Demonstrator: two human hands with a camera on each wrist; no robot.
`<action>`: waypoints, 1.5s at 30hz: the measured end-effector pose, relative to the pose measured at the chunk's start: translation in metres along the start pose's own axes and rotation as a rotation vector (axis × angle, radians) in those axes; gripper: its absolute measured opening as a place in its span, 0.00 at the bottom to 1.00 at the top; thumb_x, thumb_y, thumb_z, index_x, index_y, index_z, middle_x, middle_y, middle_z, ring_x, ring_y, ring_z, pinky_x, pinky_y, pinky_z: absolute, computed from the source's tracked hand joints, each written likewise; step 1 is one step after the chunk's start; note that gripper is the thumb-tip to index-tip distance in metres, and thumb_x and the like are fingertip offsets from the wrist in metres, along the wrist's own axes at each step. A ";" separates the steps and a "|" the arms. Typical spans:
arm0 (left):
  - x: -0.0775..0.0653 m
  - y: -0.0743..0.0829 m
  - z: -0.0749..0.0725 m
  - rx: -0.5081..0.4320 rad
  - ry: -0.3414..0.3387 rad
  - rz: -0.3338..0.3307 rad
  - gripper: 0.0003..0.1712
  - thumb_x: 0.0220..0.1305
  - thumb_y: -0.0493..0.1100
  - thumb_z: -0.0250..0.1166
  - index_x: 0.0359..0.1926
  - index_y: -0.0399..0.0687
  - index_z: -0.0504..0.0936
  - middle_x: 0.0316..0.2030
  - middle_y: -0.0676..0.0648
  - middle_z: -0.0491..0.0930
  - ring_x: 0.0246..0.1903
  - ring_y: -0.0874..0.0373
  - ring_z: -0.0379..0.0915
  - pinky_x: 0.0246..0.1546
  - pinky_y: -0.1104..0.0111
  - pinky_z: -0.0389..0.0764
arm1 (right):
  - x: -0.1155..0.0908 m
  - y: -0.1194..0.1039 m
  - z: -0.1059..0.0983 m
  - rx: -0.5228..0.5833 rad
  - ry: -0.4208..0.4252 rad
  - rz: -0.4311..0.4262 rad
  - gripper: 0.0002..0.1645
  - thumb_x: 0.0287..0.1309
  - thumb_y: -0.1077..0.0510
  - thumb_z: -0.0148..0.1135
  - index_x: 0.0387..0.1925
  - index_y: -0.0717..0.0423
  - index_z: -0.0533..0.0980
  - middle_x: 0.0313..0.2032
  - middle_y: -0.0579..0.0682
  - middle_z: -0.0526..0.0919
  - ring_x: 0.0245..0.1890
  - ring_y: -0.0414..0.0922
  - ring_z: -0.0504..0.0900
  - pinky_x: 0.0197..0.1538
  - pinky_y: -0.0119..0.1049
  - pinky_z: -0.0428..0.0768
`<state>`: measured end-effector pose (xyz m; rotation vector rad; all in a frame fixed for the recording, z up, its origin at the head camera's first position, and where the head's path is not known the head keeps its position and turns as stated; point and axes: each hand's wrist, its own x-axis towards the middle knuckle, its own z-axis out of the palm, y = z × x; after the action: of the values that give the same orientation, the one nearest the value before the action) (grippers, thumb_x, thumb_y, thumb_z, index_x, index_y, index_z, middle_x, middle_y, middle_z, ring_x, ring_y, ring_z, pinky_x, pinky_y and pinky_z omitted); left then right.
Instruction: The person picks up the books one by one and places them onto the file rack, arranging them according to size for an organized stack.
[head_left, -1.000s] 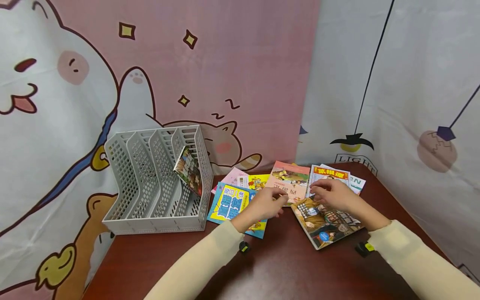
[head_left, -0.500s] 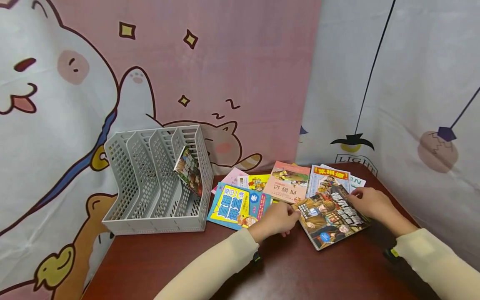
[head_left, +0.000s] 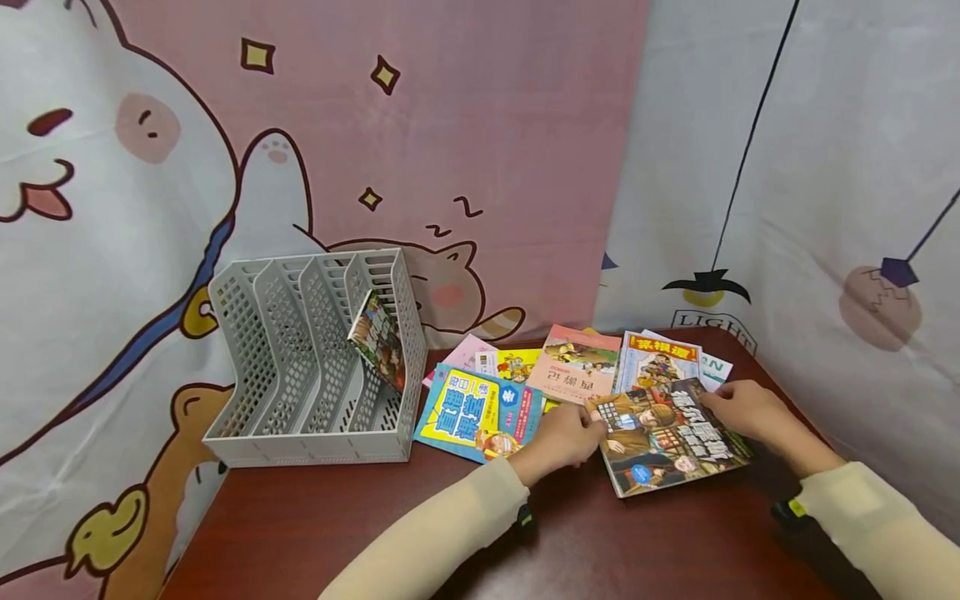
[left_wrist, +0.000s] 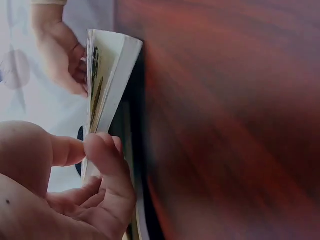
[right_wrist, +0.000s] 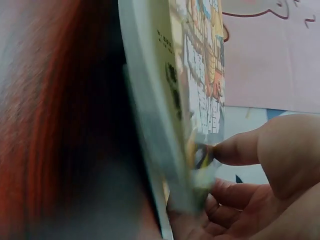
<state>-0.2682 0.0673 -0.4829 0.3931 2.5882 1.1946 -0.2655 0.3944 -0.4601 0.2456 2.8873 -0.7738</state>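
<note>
Desk [head_left: 585, 542] under everything, reddish brown. Grey rack [head_left: 311, 450] on its left side, four slots; one dark-covered book [head_left: 381, 346] leans in the rightmost slot. Loose books to the right of the rack: blue-and-yellow book [head_left: 457, 417] in front, salmon book [head_left: 577, 358] behind it, red-titled book [head_left: 663, 354] farther right. Mine is the brown illustrated book [head_left: 660, 442], in front of the red-titled one, between my two grips. Versus half a second ago, it's turned a bit squarer to me; both wrist views show it tilted, a dark gap below, but can't tell if any edge still rests on the desk. Left grip [head_left: 564, 435] pinches its left edge, thumb against finger; right grip [head_left: 746, 408] pinches the right end, thumb on the cover. My read: two-sided hold secured, picking-up stage, this book not racked yet. Smallest detail: pages slightly splayed at the edge, may flap.
</note>
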 end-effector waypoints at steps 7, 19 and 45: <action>0.000 0.003 -0.036 -0.243 0.046 0.024 0.17 0.84 0.56 0.62 0.41 0.50 0.79 0.31 0.46 0.87 0.27 0.42 0.91 0.29 0.57 0.89 | 0.000 -0.029 -0.008 0.299 -0.120 -0.008 0.50 0.87 0.34 0.42 0.77 0.79 0.62 0.44 0.59 0.86 0.37 0.46 0.87 0.38 0.40 0.87; -0.006 -0.023 -0.102 -0.373 0.284 0.052 0.26 0.85 0.59 0.58 0.66 0.44 0.74 0.40 0.43 0.85 0.33 0.53 0.80 0.34 0.61 0.79 | 0.003 -0.123 0.023 0.749 -0.216 -0.132 0.37 0.89 0.34 0.39 0.73 0.61 0.62 0.47 0.45 0.82 0.40 0.37 0.87 0.44 0.37 0.90; -0.022 -0.073 -0.159 -0.389 0.303 -0.006 0.35 0.86 0.62 0.56 0.81 0.48 0.66 0.62 0.31 0.79 0.44 0.38 0.81 0.46 0.48 0.86 | 0.008 -0.203 0.075 0.807 -0.129 -0.309 0.42 0.89 0.41 0.45 0.88 0.59 0.49 0.76 0.70 0.69 0.72 0.61 0.76 0.71 0.57 0.78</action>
<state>-0.3126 -0.0965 -0.4366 0.1284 2.4976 1.8311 -0.3054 0.1839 -0.4279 -0.1765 2.3608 -1.8966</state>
